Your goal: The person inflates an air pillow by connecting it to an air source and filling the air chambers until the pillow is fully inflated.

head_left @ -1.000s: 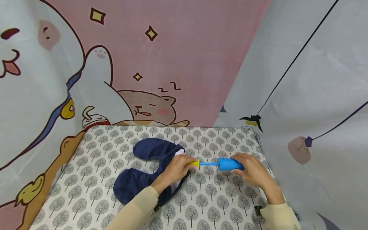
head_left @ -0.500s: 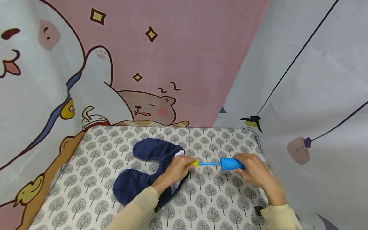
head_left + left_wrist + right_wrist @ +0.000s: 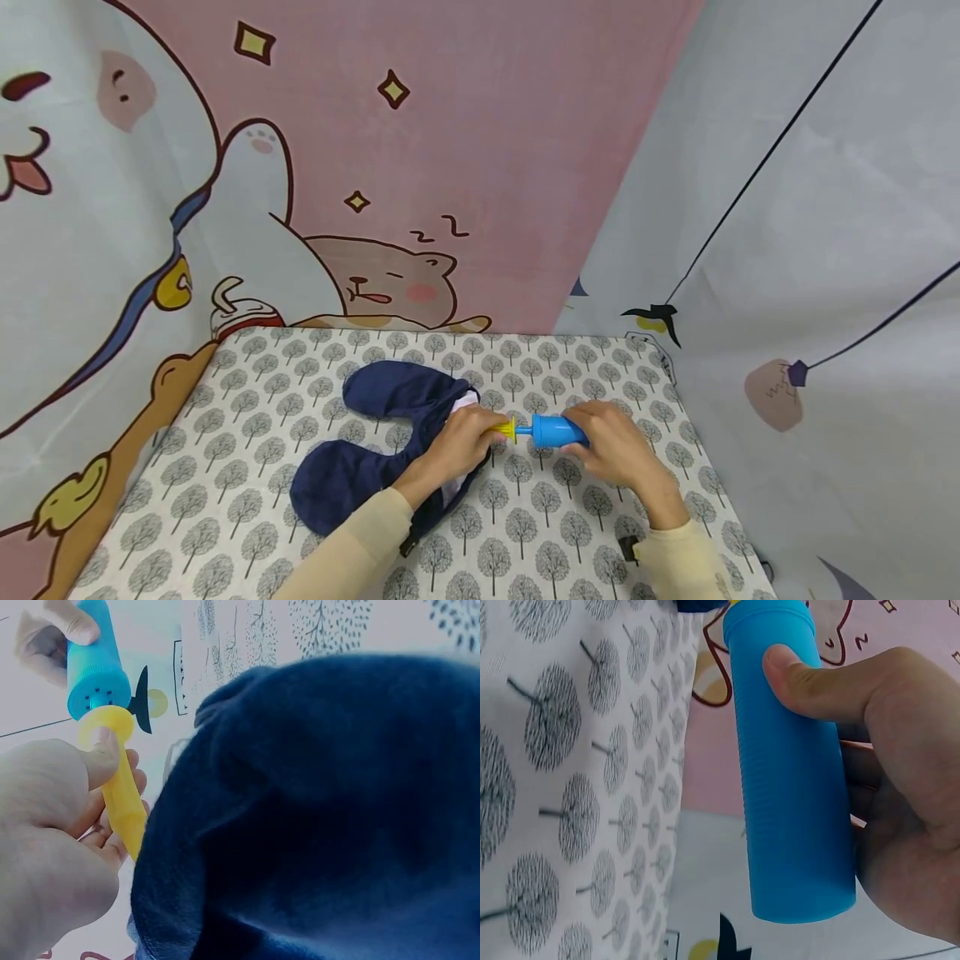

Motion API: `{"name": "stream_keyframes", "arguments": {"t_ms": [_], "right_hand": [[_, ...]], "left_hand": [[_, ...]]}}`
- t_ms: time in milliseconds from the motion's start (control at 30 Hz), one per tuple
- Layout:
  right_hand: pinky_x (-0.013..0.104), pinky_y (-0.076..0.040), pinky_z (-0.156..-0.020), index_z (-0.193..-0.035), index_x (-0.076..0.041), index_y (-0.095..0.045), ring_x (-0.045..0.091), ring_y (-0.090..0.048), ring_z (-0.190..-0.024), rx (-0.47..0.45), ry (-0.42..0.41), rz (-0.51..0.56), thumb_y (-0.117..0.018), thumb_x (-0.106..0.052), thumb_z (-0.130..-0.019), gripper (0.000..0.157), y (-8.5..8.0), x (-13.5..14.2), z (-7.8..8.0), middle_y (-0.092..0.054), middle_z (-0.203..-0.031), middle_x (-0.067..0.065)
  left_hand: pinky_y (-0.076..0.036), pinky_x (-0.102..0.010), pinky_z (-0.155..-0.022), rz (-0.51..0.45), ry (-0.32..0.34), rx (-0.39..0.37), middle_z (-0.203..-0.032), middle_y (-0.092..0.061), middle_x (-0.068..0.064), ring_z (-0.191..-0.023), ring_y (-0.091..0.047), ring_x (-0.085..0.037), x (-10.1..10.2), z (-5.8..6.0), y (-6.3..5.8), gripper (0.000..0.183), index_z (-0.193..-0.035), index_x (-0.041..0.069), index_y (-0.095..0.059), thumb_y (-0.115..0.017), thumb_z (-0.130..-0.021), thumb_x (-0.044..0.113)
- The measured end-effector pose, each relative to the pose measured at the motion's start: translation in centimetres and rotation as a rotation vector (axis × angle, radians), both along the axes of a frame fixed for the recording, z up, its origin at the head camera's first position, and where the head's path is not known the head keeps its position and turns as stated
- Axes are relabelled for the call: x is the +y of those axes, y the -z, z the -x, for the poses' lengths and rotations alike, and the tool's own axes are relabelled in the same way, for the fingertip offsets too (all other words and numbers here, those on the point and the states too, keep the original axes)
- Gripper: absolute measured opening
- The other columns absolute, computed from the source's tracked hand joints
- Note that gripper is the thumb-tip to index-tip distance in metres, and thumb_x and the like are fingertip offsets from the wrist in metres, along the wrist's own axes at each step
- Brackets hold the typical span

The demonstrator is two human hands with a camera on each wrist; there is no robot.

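Observation:
A navy U-shaped neck pillow lies on the tree-print cloth, its white inner part showing at the right side. Over that side, my left hand pinches the yellow end of a hand pump, whose tip disappears behind the navy fabric in the left wrist view. My right hand grips the pump's blue barrel, thumb along its side and fingers behind. Between barrel and yellow flange only a short piece of blue rod shows.
The tree-print cloth covers the tabletop. Cartoon-printed curtains rise behind and on both sides. A small black tab sits by the right sleeve, and a dark strap end pokes from the pillow's near side.
My right hand first drew the blue barrel slightly right, then slid it left over the rod, close to the yellow flange. The left hand and pillow stay nearly in place.

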State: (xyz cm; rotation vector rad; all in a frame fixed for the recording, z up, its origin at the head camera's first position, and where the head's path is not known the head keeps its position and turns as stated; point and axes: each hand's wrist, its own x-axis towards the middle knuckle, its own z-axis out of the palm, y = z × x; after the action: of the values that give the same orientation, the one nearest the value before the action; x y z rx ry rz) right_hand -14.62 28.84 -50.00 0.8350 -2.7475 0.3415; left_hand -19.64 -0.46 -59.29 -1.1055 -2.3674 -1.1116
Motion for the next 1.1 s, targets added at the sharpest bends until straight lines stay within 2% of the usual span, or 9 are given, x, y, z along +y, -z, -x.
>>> {"name": "stream_keyframes", "arguments": {"t_ms": [67, 233, 300, 400, 500, 633, 733, 867, 1100], "right_hand": [[0.057, -0.065, -0.098, -0.122, 0.003, -0.081, 0.035, -0.08, -0.107, 0.017, -0.007, 0.002, -0.103, -0.02, -0.08, 0.053, 0.3, -0.6, 0.2, -0.084, -0.118, 0.017], [0.054, -0.065, -0.097, -0.124, 0.001, -0.081, 0.032, -0.079, -0.108, 0.005, -0.023, 0.014, -0.104, -0.021, -0.08, 0.054, 0.8, -1.7, 0.5, -0.083, -0.119, 0.015], [0.054, -0.064, -0.098, -0.126, -0.001, -0.081, 0.032, -0.078, -0.11, -0.015, -0.015, 0.024, -0.103, -0.022, -0.082, 0.053, 1.0, -1.7, 0.4, -0.083, -0.121, 0.014], [0.057, -0.064, -0.101, -0.128, -0.003, -0.081, 0.035, -0.078, -0.116, -0.047, 0.003, 0.05, -0.101, -0.024, -0.085, 0.052, 1.3, -1.0, 0.3, -0.082, -0.127, 0.015], [0.059, -0.064, -0.103, -0.129, -0.004, -0.082, 0.038, -0.078, -0.12, -0.062, 0.022, 0.068, -0.101, -0.025, -0.086, 0.052, 1.2, 0.2, 0.0, -0.081, -0.131, 0.016], [0.061, -0.064, -0.102, -0.13, -0.005, -0.082, 0.04, -0.078, -0.12, -0.071, 0.04, 0.081, -0.101, -0.021, -0.084, 0.052, 0.8, 2.2, -0.4, -0.082, -0.131, 0.015], [0.061, -0.064, -0.099, -0.13, -0.005, -0.081, 0.039, -0.079, -0.116, -0.054, 0.043, 0.089, -0.102, -0.017, -0.083, 0.053, 0.4, 3.8, -0.6, -0.082, -0.127, 0.014], [0.066, -0.06, -0.102, -0.132, -0.005, -0.08, 0.043, -0.078, -0.116, -0.006, 0.058, 0.074, -0.101, -0.017, -0.084, 0.054, -0.1, 5.8, -0.8, -0.082, -0.129, 0.018], [0.071, -0.055, -0.105, -0.137, -0.003, -0.078, 0.049, -0.076, -0.121, 0.012, 0.138, 0.025, -0.1, -0.017, -0.084, 0.059, -0.9, 7.5, -1.0, -0.081, -0.133, 0.021]], "left_hand": [[-0.066, -0.038, -0.086, 0.007, -0.006, 0.004, -0.11, -0.088, -0.005, -0.094, -0.08, -0.023, 0.1, 0.0, 0.1, 0.023, -0.122, 0.01, -0.086, -0.084, -0.1, 0.013], [-0.064, -0.038, -0.086, 0.081, -0.012, 0.002, -0.112, -0.087, -0.008, -0.096, -0.079, -0.023, -0.1, -0.8, -1.6, 0.022, -0.123, 0.007, -0.085, -0.083, -0.101, 0.012], [-0.065, -0.039, -0.088, 0.108, -0.016, -0.037, -0.114, -0.087, -0.009, -0.099, -0.079, -0.025, -0.2, -1.4, -2.9, 0.023, -0.124, 0.006, -0.084, -0.083, -0.101, 0.01], [-0.066, -0.039, -0.091, 0.132, -0.016, -0.066, -0.115, -0.087, -0.008, -0.102, -0.08, -0.024, -0.3, -1.4, -3.6, 0.022, -0.125, 0.007, -0.085, -0.081, -0.103, 0.012], [-0.066, -0.039, -0.093, 0.109, -0.002, -0.073, -0.114, -0.088, -0.007, -0.102, -0.081, -0.024, -0.4, -0.8, -2.6, 0.022, -0.124, 0.008, -0.085, -0.081, -0.103, 0.014], [-0.066, -0.035, -0.088, 0.082, 0.022, -0.024, -0.111, -0.088, -0.006, -0.097, -0.08, -0.021, -0.6, -0.1, -1.5, 0.022, -0.123, 0.008, -0.085, -0.081, -0.104, 0.018], [-0.065, -0.035, -0.086, 0.092, 0.021, -0.019, -0.109, -0.088, -0.006, -0.095, -0.079, -0.02, -0.7, -0.6, -2.6, 0.021, -0.122, 0.007, -0.085, -0.083, -0.102, 0.016], [-0.064, -0.034, -0.084, 0.08, 0.015, -0.028, -0.107, -0.087, -0.006, -0.092, -0.077, -0.02, -0.6, -0.8, -2.8, 0.021, -0.121, 0.007, -0.085, -0.083, -0.102, 0.014], [-0.064, -0.033, -0.084, 0.074, -0.002, -0.032, -0.109, -0.087, -0.006, -0.092, -0.077, -0.018, -0.5, 0.0, -1.2, 0.022, -0.123, 0.008, -0.085, -0.082, -0.103, 0.016]]}}
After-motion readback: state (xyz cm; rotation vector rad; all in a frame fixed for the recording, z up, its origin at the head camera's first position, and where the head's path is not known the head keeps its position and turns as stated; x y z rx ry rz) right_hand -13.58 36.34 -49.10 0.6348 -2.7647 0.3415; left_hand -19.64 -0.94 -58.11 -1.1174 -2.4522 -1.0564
